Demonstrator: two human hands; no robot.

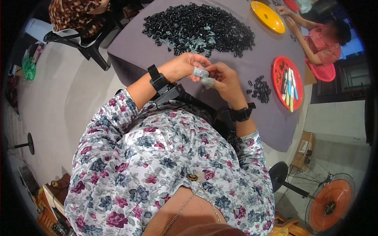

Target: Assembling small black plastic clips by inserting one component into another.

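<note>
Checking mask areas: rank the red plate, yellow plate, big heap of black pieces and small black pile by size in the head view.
Big heap of black pieces
Red plate
Yellow plate
Small black pile
Apparent size only; the yellow plate lies farther off.

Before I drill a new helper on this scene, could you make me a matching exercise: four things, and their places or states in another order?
1. Large black heap
2. Yellow plate
3. Red tray
4. Right hand

A. Bears slim tools
B. Meets the left hand
C. Has pale pieces at its near side
D. Beside another person's hand

Pairs: 1-C, 2-D, 3-A, 4-B
</note>
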